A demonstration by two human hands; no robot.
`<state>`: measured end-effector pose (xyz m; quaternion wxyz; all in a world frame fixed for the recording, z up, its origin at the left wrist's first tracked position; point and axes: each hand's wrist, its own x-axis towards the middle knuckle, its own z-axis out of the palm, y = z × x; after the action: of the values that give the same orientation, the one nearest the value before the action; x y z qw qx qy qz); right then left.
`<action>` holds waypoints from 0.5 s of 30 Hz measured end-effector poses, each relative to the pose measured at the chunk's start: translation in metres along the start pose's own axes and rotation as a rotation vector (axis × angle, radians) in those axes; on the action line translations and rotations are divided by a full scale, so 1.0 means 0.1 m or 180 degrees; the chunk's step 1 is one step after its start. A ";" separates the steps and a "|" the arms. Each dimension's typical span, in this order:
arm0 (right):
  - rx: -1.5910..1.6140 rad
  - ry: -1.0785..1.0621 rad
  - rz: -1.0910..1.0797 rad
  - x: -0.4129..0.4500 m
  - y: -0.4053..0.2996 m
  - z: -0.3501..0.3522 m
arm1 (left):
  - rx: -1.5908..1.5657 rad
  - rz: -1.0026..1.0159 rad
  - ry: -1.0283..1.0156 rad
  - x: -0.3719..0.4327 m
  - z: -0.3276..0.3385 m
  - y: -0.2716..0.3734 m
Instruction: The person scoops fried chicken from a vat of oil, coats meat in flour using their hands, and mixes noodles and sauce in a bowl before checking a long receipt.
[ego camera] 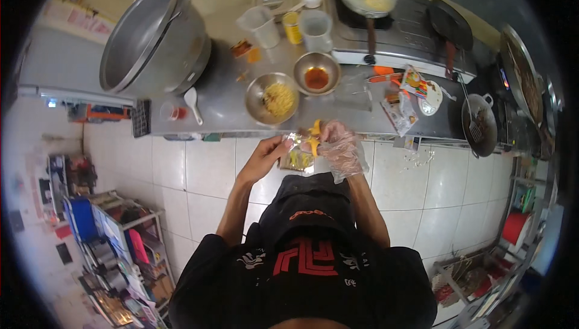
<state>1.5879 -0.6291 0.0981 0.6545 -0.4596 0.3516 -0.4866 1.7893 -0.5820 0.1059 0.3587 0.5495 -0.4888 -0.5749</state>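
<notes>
My left hand [268, 153] is closed on a shiny foil packet [299, 159] before the counter's front edge. In my right hand [339, 146], which wears a clear plastic glove, are yellow-handled scissors [315, 138], their blades over the packet's upper edge. Just beyond, a steel bowl [253, 103] holds yellow noodles [278, 99] with some reddish-brown matter. Next to it, at its upper right, another steel bowl [332, 64] contains a red-brown liquid [316, 78].
A large metal pot [190, 44] and a white spoon [193, 105] are at the left. Plastic jugs [262, 28] and a yellow can [292, 28] stand at the back. On the stove [407, 35] are a pan [373, 1] with pale food and a black pan [450, 21]. Torn packets [400, 114] lie right.
</notes>
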 end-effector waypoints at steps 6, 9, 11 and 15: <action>0.0521 -0.1022 0.0542 -0.07 0.41 1.03 | -0.1147 -0.0421 -0.0032 -1.06 -0.99 -0.57; 0.0889 -0.0715 0.0733 -0.12 0.57 1.31 | 0.2136 -0.0033 0.0466 -1.40 -1.94 -1.58; 0.0486 -0.0368 0.0768 -0.06 0.68 1.31 | 0.2977 -0.0788 0.0350 -1.65 -2.26 -1.88; 0.0909 -0.0711 0.0985 -0.35 0.76 1.33 | 0.2524 -0.0453 0.0332 -1.73 -2.45 -1.73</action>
<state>1.7222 -0.5528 0.0703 0.8144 -0.3540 0.2709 -0.3715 2.0757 -0.4126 0.0095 0.1026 0.7061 -0.6145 -0.3367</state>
